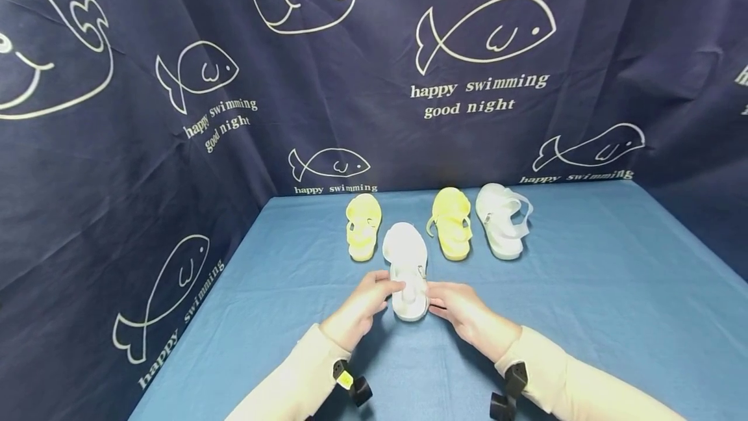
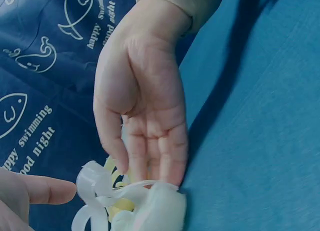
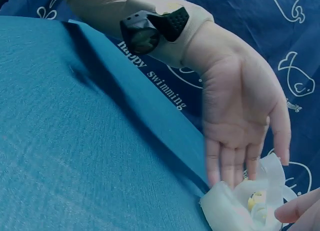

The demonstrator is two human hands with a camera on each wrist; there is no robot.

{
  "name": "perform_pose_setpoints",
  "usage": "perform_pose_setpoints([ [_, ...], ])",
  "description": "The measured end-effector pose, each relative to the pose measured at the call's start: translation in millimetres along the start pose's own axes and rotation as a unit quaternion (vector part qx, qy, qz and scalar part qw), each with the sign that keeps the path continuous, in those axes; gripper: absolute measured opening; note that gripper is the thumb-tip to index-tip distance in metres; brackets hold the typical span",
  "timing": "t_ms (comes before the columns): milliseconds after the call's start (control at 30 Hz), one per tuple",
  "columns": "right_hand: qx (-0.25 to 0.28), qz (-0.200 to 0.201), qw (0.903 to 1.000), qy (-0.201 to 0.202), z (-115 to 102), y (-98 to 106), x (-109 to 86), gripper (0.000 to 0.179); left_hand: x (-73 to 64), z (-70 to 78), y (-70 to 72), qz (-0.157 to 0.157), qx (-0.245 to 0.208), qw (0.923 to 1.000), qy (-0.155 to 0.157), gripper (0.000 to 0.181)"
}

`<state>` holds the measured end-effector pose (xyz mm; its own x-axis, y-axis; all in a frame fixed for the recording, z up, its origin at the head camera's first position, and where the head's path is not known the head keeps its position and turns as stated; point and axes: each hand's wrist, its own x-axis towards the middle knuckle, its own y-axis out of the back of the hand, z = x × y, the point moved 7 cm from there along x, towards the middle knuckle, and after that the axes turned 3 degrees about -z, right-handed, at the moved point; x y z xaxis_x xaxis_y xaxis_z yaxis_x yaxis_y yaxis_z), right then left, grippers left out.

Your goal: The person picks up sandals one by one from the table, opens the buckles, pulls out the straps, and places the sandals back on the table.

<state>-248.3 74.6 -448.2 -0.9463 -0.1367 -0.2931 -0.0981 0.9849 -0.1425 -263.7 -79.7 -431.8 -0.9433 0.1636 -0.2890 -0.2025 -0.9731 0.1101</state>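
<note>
Touching white sandal [image 1: 406, 262] | left hand [image 1: 362, 305], right hand [image 1: 469, 314] at opposite sides | grip: fingers straight, sandal between

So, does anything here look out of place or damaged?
No damage stands out. The colours look oddly split: the left yellow sandal sits apart from the right yellow sandal, which is beside the right white sandal. The left hand and right hand touch the front white sandal.
</note>
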Motion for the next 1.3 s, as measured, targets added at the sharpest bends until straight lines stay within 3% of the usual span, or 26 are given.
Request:
perform_pose_setpoints([
  [200, 0.004, -0.001, 1.0, 0.006, 3.9, 3.8, 0.5, 0.04, 15.3, 23.2, 4.9, 0.005, 0.048, 0.9984, -0.028, 0.071],
  [333, 0.004, 0.008, 0.9999, 0.008, 6.2, 7.0, 1.2, 0.039, 27.1, 42.8, -0.3, -0.042, 0.089, 0.9931, -0.064, 0.066],
  [467, 0.01, 0.016, 0.9998, 0.009, 6.3, 8.6, 2.3, 0.038, 37.0, 54.3, -8.5, -0.084, 0.144, 0.9822, -0.088, 0.058],
  [567, 0.015, 0.02, 0.9997, 0.002, 7.0, 8.2, 2.8, 0.036, 42.9, 59.6, -12.2, -0.1, 0.206, 0.9659, -0.12, 0.053],
  [700, 0.016, 0.027, 0.9995, -0.006, 8.2, 9.3, 2.6, 0.034, 48.0, 61.1, -19.3, -0.135, 0.289, 0.9343, -0.158, 0.042],
  [833, 0.017, 0.021, 0.9996, -0.003, 6.9, 10.2, 2.5, 0.035, 51.2, 58.7, -28.2, -0.185, 0.343, 0.9064, -0.164, 0.031],
  [933, 0.019, 0.019, 0.9996, -0.004, 6.4, 10.6, 2.3, 0.035, 52.7, 59.6, -30.7, -0.196, 0.37, 0.8933, -0.164, 0.028],
  [1133, 0.025, 0.024, 0.9994, -0.005, 8.0, 11.1, 2.3, 0.034, 56.4, 60.6, -29.5, -0.178, 0.398, 0.8865, -0.154, 0.019],
  [1300, 0.042, 0.042, 0.9982, 0.002, 9.8, 12.8, 2.9, 0.032, 60.0, 55.8, -28.4, -0.172, 0.393, 0.8893, -0.158, 0.014],
])
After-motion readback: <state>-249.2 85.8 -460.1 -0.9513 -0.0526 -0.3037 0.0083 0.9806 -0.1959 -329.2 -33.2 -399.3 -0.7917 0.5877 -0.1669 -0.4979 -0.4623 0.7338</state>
